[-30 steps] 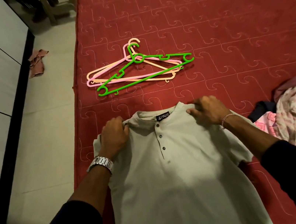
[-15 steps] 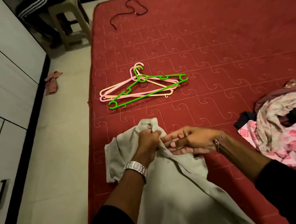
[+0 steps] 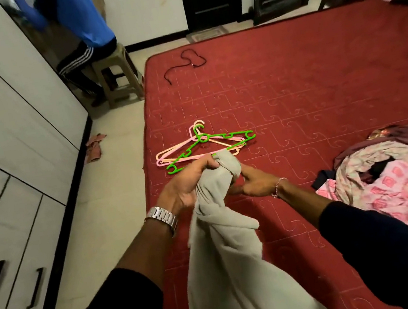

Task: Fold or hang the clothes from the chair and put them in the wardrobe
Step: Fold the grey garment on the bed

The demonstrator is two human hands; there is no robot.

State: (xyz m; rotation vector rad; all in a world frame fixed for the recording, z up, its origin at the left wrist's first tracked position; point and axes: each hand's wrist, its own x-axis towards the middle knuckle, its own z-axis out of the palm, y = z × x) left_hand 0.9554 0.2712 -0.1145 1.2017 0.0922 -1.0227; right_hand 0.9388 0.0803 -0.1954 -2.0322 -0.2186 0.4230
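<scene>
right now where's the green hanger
In the head view the green hanger lies on the red mattress near its left edge, on top of the pink hangers, just beyond the left hand holding the grey shirt.

A second ago your beige shirt (image 3: 227, 244) lay flat on the bed (image 3: 319, 82), hands at its shoulders. Now your left hand (image 3: 188, 180) grips it bunched and lifted off the bed, just short of the hangers (image 3: 204, 143), your right hand (image 3: 252, 181) touching the bundle.

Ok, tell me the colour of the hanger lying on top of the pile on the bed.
Bright green; it shows best in the head view.
</scene>
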